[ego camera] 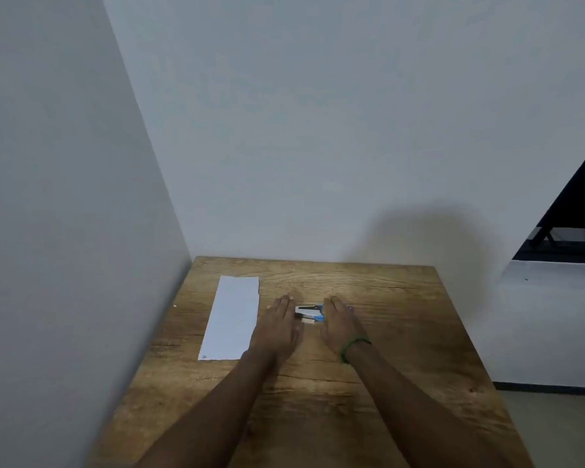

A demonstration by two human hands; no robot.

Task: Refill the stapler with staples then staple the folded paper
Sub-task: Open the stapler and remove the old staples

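Both grips empty: our left hand [277, 327] and right hand [340, 324] lie flat and open, fingers stretched forward, holding nothing. Stapler [309, 310] sits between them on the surface [402, 332], just beside each hand; contact with either we cannot tell. Something small and pale with a blue end [314, 319] lies just nearer to us than the stapler, between the hands; probably the staples, too blurry to confirm. Folded paper [232, 317] lies flat just left of our left hand, the wrist seems to overlap its near right corner.

Risks, as we judge them: a loose staple strip could snap or scatter if pinched hard; the stapler is small and could skid on the wood when we pry it open one-handed; the left wrist could drag the paper out of fold; staples could go in wrong way round and jam.

Count: hands two, stapler one, paper one, possible staple item one, green wristband [352, 347] one, on the right wrist.
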